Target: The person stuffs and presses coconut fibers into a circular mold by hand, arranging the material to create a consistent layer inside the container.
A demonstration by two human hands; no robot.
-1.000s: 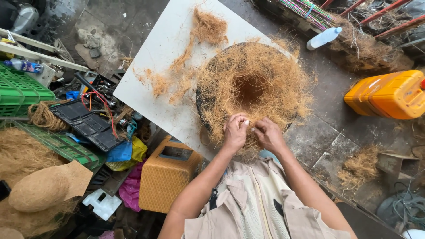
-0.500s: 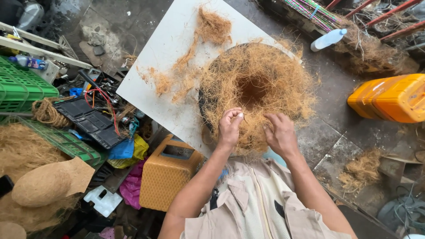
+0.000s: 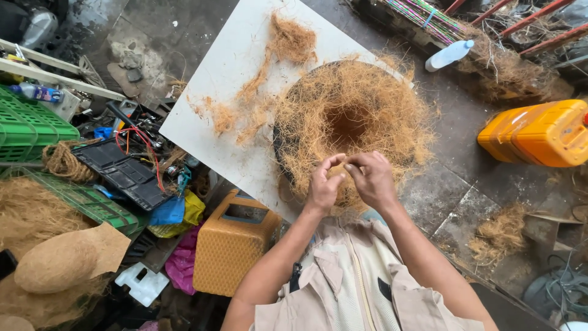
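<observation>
A round nest-like mound of brown coconut fibre point(image 3: 352, 119), hollow in its middle, sits on a dark ring on a white board point(image 3: 226, 73). My left hand point(image 3: 323, 184) and my right hand point(image 3: 372, 178) meet at the mound's near edge. Their fingertips are pinched together on a few thin strands of fibre. Loose tufts of fibre point(image 3: 288, 40) trail across the board to the left of the mound.
An orange jerrycan point(image 3: 539, 132) lies at the right and a plastic bottle point(image 3: 450, 54) at the top right. A tan basket point(image 3: 229, 245), green crates point(image 3: 27, 125), tools with red wires point(image 3: 131, 150) and heaps of fibre point(image 3: 37, 245) crowd the left.
Both hands have come back toward me and drawn together, from pressing on the mound's near edge to pinching strands between their fingertips.
</observation>
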